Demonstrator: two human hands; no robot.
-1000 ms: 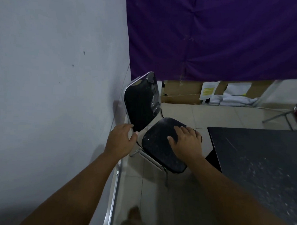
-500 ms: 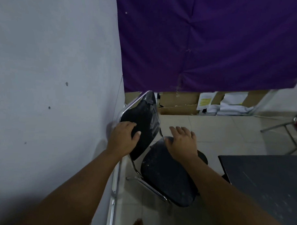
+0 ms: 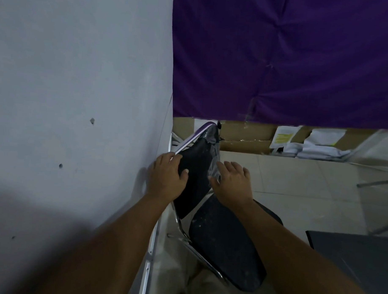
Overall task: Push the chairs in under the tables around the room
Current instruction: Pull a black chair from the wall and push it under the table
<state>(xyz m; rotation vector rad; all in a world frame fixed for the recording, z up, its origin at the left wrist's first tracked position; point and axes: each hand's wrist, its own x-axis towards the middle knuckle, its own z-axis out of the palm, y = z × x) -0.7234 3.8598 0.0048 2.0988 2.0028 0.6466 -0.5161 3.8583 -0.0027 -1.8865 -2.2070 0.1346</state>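
Chair (image 3: 225, 242): set in the corner, its back close to the wall (image 3: 80, 99), its seat turned toward the surface (image 3: 356, 258) but not under it.
Left hand (image 3: 166, 179): laid on the left edge of the chair back; fingers curled round it, thumb on the front.
Right hand (image 3: 233, 181): fingers spread open, resting at the right edge of the back; nothing is gripped.
Room: bare floor (image 3: 297, 190) is seen between chair and boxes (image 3: 244, 137).
Feel: seat dark, rounded, dusty; frame thin shiny metal; purple cloth (image 3: 279, 57) creased.
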